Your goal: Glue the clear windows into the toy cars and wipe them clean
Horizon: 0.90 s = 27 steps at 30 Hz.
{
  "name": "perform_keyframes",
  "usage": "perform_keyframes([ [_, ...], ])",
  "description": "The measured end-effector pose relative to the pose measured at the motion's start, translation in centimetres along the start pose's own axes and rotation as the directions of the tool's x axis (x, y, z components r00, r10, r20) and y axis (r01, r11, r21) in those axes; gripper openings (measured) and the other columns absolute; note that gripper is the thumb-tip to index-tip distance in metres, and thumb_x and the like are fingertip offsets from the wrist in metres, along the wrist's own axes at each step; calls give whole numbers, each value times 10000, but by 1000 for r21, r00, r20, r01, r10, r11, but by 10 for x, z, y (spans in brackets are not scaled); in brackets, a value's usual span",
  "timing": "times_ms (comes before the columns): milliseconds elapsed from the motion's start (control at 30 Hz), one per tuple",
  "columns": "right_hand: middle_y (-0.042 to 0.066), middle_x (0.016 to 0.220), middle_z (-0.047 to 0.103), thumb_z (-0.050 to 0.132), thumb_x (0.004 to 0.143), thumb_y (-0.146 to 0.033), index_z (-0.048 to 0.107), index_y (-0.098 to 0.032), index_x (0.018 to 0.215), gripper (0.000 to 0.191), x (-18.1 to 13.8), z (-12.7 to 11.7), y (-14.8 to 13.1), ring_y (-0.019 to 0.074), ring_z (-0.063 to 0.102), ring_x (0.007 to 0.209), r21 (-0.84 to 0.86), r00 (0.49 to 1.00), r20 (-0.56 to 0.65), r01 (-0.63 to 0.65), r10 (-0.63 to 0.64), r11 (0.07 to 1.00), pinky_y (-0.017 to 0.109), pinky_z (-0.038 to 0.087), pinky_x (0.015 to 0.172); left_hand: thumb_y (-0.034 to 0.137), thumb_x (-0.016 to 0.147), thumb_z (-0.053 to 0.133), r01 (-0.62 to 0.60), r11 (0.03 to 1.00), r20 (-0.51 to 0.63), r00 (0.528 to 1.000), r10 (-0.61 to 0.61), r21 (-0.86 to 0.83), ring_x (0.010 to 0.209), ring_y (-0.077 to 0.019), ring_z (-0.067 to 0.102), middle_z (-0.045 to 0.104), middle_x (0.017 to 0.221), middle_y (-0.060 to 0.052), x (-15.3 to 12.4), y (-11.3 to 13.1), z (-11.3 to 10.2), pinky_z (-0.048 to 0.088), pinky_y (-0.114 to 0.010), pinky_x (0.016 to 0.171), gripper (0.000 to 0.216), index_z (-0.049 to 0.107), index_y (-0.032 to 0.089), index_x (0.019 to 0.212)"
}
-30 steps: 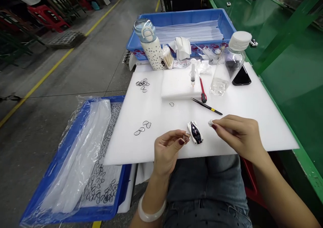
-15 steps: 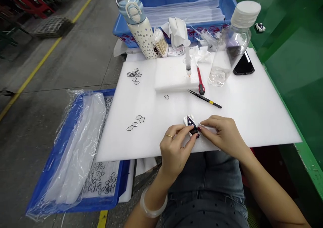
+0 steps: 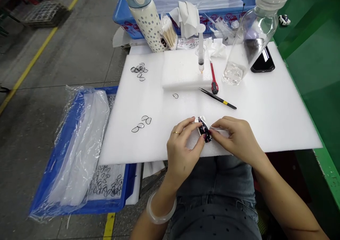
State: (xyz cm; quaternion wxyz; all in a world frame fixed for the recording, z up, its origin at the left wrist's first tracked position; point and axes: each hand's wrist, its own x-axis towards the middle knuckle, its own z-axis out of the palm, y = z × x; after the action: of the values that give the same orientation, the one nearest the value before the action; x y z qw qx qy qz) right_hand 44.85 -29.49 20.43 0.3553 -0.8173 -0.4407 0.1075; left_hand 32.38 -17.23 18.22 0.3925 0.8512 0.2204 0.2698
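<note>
A small white and dark toy car (image 3: 203, 128) lies near the front edge of the white foam board (image 3: 265, 116). My left hand (image 3: 183, 148) pinches the car from the left with thumb and fingers. My right hand (image 3: 236, 139) is closed on a small white wipe, pressed against the car's right side. Black tweezers (image 3: 217, 99) and a red-handled tool (image 3: 213, 79) lie just beyond. A syringe (image 3: 201, 55) stands upright in a raised foam block (image 3: 180, 73).
Small black rings (image 3: 139, 71) lie in little groups on the board's left. A clear bottle (image 3: 252, 34), a phone (image 3: 262, 61), a dotted flask (image 3: 147, 16) and cotton swabs (image 3: 168, 32) stand at the back. A blue tray (image 3: 79, 155) with plastic film sits low on the left.
One second ago both hands hovered apart beside the car. They closed in on it; now the left hand grips it and the right hand's wipe touches it. My view tilted downward.
</note>
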Motion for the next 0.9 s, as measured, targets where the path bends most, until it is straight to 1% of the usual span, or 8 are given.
perform_keyframes([
  [100,13,722,656,646,886,-241,706,-158,839,113,-2,1,1,108,554,582,-11,999,-31,29,-29,1000,229,365,520,165,825,691,37,999,39,999,-36,-12,1096,-242,621,655,1170,-80,5,1,-6,572,-396,883,269,687,210,1090],
  [167,13,727,649,622,901,-221,704,-154,865,112,-7,3,3,95,540,554,-6,993,-94,77,-78,997,223,374,501,177,810,706,30,999,147,989,-26,-25,1158,-259,593,620,1250,-88,11,-2,-13,576,-388,870,377,656,227,1181],
  [267,22,788,660,567,936,-182,702,-173,960,137,-18,8,7,85,544,553,-74,939,-280,184,-198,980,214,421,509,210,802,734,-89,995,377,921,100,-47,1357,-295,444,467,1487,-80,21,-10,-24,477,-469,1058,626,516,278,1385],
  [333,47,883,678,561,940,-174,698,-192,1025,162,-25,12,7,108,589,639,-208,894,-313,263,-319,942,228,472,563,216,824,716,-178,982,450,873,187,-64,1398,-291,398,436,1522,-66,25,-15,-27,378,-504,1145,659,466,294,1428],
  [467,87,1085,678,613,911,-193,714,-217,1042,167,-29,22,0,176,592,791,-446,872,-184,338,-454,829,285,498,618,156,822,673,-215,975,413,884,217,-54,1330,-268,477,531,1440,-71,25,-19,-23,410,-480,1119,604,511,264,1393],
  [567,68,1068,682,618,915,-214,727,-247,1011,149,-25,26,-6,168,563,765,-518,876,-230,260,-425,815,264,452,564,142,816,668,-223,974,391,894,218,-34,1313,-262,489,540,1432,-73,23,-18,-20,424,-471,1104,595,522,246,1383],
  [767,78,967,684,557,956,-212,730,-188,1037,193,-30,24,-5,152,599,749,-500,915,-271,132,-300,856,259,481,596,190,826,683,-221,975,365,906,215,-26,1299,-282,502,545,1426,-77,20,-17,-19,434,-499,1088,586,513,264,1382],
  [900,74,891,658,540,961,-225,735,-175,1052,220,-39,12,0,140,594,669,-429,956,-184,131,-228,894,257,459,559,190,816,692,-221,975,343,915,211,-12,1284,-279,513,551,1419,-75,18,-17,-18,445,-483,1075,587,520,251,1373],
])
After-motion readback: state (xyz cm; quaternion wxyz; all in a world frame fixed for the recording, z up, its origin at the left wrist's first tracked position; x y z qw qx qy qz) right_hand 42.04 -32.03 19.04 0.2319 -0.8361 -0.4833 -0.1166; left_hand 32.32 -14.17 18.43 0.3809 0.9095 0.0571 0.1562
